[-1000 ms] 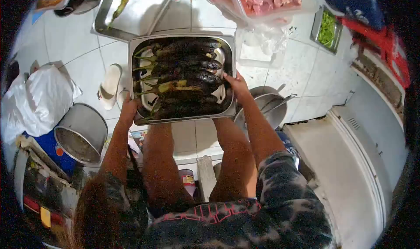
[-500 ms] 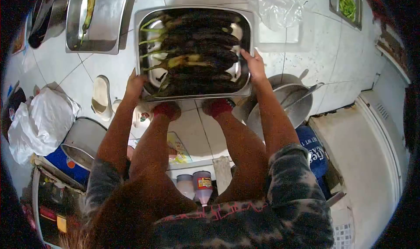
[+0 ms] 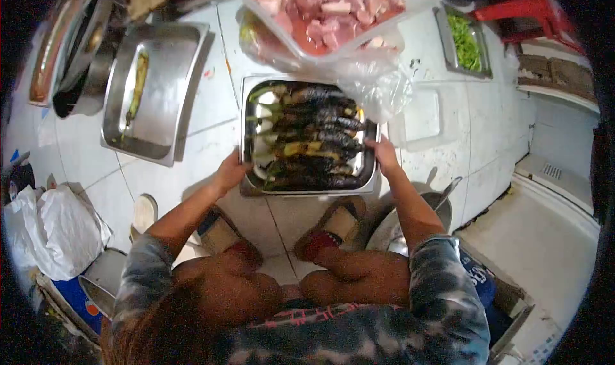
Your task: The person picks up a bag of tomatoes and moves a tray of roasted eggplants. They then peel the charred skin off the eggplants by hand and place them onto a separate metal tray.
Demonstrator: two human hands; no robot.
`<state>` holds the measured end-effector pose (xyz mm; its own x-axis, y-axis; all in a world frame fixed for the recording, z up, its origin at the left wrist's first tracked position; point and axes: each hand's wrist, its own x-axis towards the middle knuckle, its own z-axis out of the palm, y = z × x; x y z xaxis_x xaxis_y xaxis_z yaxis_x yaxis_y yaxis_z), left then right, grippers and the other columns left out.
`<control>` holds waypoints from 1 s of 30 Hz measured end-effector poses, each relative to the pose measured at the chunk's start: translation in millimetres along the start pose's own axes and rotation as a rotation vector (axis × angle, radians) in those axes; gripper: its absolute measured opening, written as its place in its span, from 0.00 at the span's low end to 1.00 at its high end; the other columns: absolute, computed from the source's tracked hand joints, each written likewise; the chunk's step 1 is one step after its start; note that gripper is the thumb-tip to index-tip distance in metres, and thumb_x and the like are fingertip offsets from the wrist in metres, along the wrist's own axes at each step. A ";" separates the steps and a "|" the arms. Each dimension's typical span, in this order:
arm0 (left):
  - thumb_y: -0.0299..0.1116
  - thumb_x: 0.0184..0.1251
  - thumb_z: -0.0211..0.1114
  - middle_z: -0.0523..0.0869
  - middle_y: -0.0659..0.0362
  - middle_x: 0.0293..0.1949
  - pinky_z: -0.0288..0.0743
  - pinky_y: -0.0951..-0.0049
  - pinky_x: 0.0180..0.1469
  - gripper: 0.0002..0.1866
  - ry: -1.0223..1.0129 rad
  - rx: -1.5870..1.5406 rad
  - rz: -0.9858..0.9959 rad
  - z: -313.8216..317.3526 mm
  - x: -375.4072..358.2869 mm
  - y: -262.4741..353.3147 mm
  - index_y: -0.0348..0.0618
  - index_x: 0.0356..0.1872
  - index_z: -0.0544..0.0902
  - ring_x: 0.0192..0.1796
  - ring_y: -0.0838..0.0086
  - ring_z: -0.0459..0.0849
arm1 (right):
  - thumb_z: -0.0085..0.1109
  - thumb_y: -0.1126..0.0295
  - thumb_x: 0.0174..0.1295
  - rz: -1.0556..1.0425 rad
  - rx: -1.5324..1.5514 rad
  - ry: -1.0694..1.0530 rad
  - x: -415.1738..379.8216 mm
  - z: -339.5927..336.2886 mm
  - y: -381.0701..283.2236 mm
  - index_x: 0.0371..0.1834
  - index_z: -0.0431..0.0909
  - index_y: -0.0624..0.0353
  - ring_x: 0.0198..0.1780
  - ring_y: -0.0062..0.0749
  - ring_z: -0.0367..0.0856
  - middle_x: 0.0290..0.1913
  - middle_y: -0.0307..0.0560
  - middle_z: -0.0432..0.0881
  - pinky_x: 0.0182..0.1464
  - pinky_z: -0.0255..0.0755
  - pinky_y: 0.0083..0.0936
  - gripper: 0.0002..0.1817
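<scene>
A rectangular metal tray (image 3: 309,190) is held level between my two hands, over the tiled floor in front of my feet. Several dark, charred-looking eggplants (image 3: 314,134) with green stems at the left lie side by side in it. My left hand (image 3: 232,173) grips the tray's left side near the front corner. Around the right rim closes my right hand (image 3: 383,156), its thumb over the edge. The undersides of both hands are hidden.
At the left stands a deeper metal pan (image 3: 168,108) with one peeled-looking eggplant (image 3: 138,86). Cut raw meat (image 3: 327,12) fills a plastic tub ahead. Chopped greens (image 3: 464,43) sit in a tray at far right. A plastic bag (image 3: 378,86), clear lid (image 3: 419,115) and metal pot (image 3: 442,205) are nearby.
The tray of eggplants has moved forward and lower, away from my body, with both hands still on it. My view has tilted up, bringing the tub of meat into sight.
</scene>
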<state>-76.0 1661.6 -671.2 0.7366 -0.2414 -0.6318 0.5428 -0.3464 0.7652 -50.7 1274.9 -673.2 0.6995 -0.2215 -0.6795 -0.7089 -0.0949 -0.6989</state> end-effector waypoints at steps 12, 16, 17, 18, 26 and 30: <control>0.25 0.51 0.47 0.78 0.57 0.28 0.69 0.79 0.34 0.16 -0.039 0.223 0.037 -69.0 -35.7 44.9 0.40 0.43 0.72 0.31 0.77 0.75 | 0.53 0.56 0.45 -0.184 -0.739 0.135 3.0 13.9 -63.6 0.36 0.74 0.59 0.34 0.36 0.74 0.32 0.53 0.76 0.37 0.66 0.27 0.19; 0.27 0.57 0.46 0.71 0.65 0.24 0.63 0.85 0.31 0.13 0.015 0.143 0.061 -64.8 -30.1 48.1 0.39 0.43 0.70 0.27 0.84 0.67 | 0.53 0.68 0.40 -0.159 -0.647 0.383 2.2 45.7 -74.5 0.21 0.75 0.63 0.31 0.42 0.73 0.27 0.55 0.74 0.35 0.68 0.31 0.09; 0.29 0.59 0.46 0.71 0.65 0.25 0.63 0.85 0.32 0.12 -0.045 0.158 0.080 -55.7 -33.0 61.4 0.39 0.43 0.70 0.27 0.84 0.67 | 0.53 0.69 0.41 -0.390 -0.871 0.495 28.0 52.2 -55.6 0.21 0.75 0.63 0.31 0.44 0.74 0.27 0.56 0.74 0.37 0.68 0.33 0.08; 0.30 0.59 0.46 0.71 0.65 0.26 0.63 0.85 0.32 0.12 -0.129 0.191 0.070 -55.8 -31.7 60.3 0.39 0.44 0.70 0.28 0.84 0.67 | 0.52 0.69 0.41 -0.192 -0.596 0.567 15.2 60.0 -73.9 0.22 0.75 0.65 0.33 0.47 0.74 0.28 0.57 0.75 0.38 0.68 0.35 0.09; 0.33 0.55 0.54 0.73 0.64 0.32 0.66 0.81 0.37 0.17 -0.056 0.483 0.317 -38.6 1.0 82.7 0.41 0.46 0.69 0.35 0.82 0.70 | 0.49 0.67 0.42 -0.551 -0.487 0.399 16.3 50.2 -71.4 0.30 0.76 0.63 0.35 0.44 0.74 0.32 0.55 0.75 0.40 0.68 0.33 0.13; 0.40 0.51 0.56 0.77 0.53 0.35 0.67 0.72 0.41 0.18 -0.054 0.824 0.335 -7.1 -3.4 101.8 0.41 0.42 0.72 0.38 0.66 0.75 | 0.46 0.67 0.45 -0.393 -0.220 0.352 -7.6 9.6 -71.5 0.31 0.75 0.63 0.31 0.38 0.75 0.27 0.51 0.77 0.37 0.67 0.27 0.13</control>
<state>-20.4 1633.6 -590.3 0.7733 -0.4821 -0.4119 -0.1755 -0.7869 0.5916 -4.5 1292.7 -620.2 0.8688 -0.4354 -0.2357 -0.4299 -0.4271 -0.7955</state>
